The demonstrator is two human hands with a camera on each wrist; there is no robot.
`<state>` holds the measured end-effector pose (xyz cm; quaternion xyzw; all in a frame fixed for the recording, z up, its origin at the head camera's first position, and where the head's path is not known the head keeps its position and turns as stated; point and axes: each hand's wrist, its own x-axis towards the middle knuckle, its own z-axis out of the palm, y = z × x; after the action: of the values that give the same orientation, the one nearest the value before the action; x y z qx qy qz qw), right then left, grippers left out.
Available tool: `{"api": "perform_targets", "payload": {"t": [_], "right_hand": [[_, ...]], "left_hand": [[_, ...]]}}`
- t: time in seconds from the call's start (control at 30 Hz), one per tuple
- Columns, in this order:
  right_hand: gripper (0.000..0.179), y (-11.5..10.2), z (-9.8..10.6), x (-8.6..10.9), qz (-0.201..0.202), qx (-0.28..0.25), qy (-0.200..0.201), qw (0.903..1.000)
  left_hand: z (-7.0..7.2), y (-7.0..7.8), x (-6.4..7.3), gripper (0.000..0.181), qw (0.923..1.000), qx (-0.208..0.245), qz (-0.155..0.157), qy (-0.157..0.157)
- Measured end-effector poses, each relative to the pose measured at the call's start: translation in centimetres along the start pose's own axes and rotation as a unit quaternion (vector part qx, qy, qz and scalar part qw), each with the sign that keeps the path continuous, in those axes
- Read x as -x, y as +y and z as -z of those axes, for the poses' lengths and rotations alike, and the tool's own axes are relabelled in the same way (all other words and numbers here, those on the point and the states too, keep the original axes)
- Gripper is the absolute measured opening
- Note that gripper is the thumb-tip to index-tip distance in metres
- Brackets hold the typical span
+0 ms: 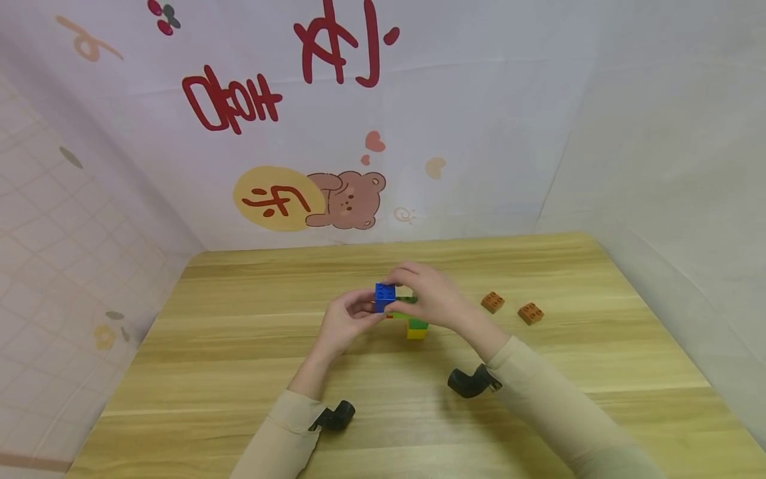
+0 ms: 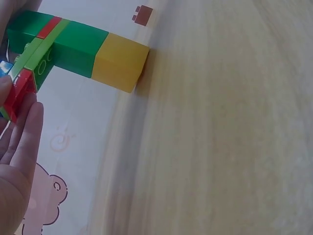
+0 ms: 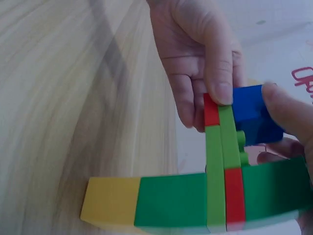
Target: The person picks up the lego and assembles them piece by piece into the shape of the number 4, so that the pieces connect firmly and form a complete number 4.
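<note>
A toy brick build stands on the table: a yellow brick (image 3: 110, 200) at its foot, a dark green brick (image 3: 171, 200) above, then light green plates (image 3: 215, 152) reaching sideways, red pieces (image 3: 234, 196) and another dark green brick (image 3: 274, 186). My left hand (image 1: 344, 319) pinches the red and light green end, its thumb on top and fingers beneath. A blue brick (image 1: 385, 298) sits at that same end, its studs facing up in the head view. My right hand (image 1: 433, 296) grips the blue brick, thumb on its side. Parts of the build are hidden behind the right hand.
Two orange-brown bricks (image 1: 493, 302) lie on the wooden table (image 1: 239, 372) to the right of the right hand. A white printed cloth (image 1: 479, 120) hangs behind the table. Black curved mounts (image 1: 469, 382) stick out from both sleeves.
</note>
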<state>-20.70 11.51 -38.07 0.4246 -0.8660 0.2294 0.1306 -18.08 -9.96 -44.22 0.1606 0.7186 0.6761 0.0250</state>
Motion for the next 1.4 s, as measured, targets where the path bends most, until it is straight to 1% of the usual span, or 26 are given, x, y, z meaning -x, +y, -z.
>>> {"api": "perform_targets", "payload": {"t": [0.13, 0.3, 0.37, 0.57, 0.73, 0.83, 1.0, 1.23, 1.4], "right_hand": [[0.050, 0.5, 0.4, 0.8, -0.026, -0.032, 0.000, 0.9992], [0.054, 1.2, 1.2, 2.4, -0.069, -0.087, 0.022, 0.9935], [0.055, 1.6, 1.4, 3.0, -0.078, -0.106, 0.030, 0.9909], [0.055, 3.1, 1.8, 5.3, -0.085, -0.133, 0.049, 0.9862], [0.055, 4.3, 1.8, 7.7, -0.109, -0.155, 0.065, 0.9798], [0.056, 4.9, 1.7, 9.1, -0.128, -0.160, 0.068, 0.9764], [0.060, 5.8, 1.6, 11.5, -0.150, -0.154, 0.071, 0.9741], [0.063, 7.5, 1.5, 14.5, -0.143, -0.124, 0.103, 0.9765], [0.061, 8.4, 2.1, 16.6, -0.167, -0.105, 0.108, 0.9744]], "left_hand": [[0.0, 0.0, 0.1, 0.043, 0.9998, -0.018, 0.010, 0.007], [-0.2, -0.1, 0.2, 0.045, 0.9990, -0.031, 0.023, 0.024], [-0.2, -0.1, 0.2, 0.045, 0.9988, -0.032, 0.025, 0.028], [0.0, -0.1, 0.4, 0.043, 0.9987, -0.031, 0.026, 0.031], [0.1, -0.2, 0.4, 0.044, 0.9989, -0.028, 0.026, 0.026], [0.2, -0.3, 0.4, 0.044, 0.9991, -0.026, 0.024, 0.023], [0.4, -0.6, 0.3, 0.043, 0.9994, -0.020, 0.021, 0.022], [0.4, -0.6, 0.3, 0.042, 0.9992, -0.025, 0.022, 0.021], [0.3, -0.6, 0.2, 0.044, 0.9993, -0.024, 0.022, 0.019]]}}
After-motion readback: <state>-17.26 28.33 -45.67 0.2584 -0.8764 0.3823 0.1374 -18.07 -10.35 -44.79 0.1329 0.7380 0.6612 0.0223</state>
